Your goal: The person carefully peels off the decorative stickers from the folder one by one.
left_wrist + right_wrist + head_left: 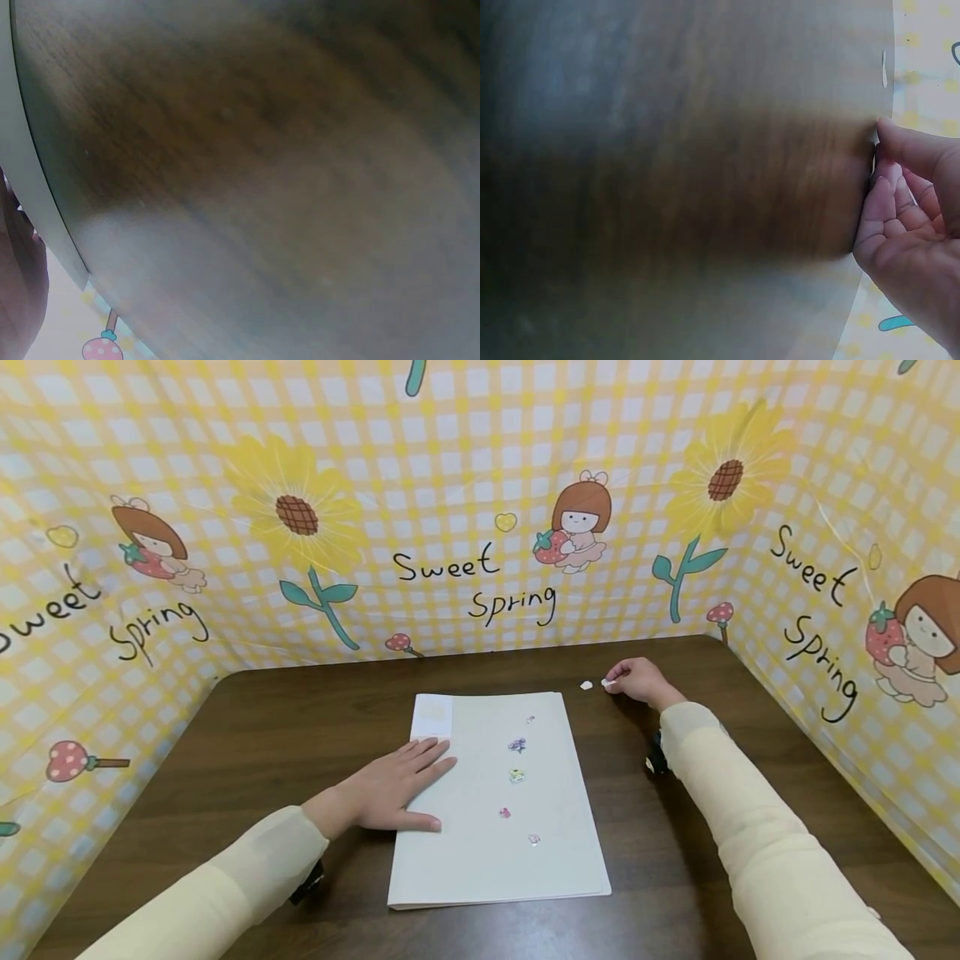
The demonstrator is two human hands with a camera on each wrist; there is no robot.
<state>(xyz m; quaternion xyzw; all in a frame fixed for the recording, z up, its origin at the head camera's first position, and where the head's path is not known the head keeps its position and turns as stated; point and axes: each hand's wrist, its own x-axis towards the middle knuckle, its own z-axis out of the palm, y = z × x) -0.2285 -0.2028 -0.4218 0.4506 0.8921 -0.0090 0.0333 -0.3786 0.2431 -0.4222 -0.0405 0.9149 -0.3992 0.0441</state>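
A white sheet stack or folder [480, 868] lies on the table, with several small colourful stickers [517, 775] in a loose column on its right half. The left hand [397, 785] rests flat on its left edge, fingers straight and spread, just below a small white card [432, 717] with a pale yellow patch. Beyond the sheet's far right corner, the right hand [637, 681] touches the table and pinches a small white paper scrap [607, 683] between thumb and fingertips. A second white scrap [587, 685] lies just left of it. In the right wrist view, the curled fingers [885, 199] partly hide the held scrap.
The dark wooden table [285, 718] reaches back to a yellow checked cloth [450, 485] with printed flowers and figures, which hangs along the back and both sides. A dark wrist device [656, 753] sits under the right sleeve.
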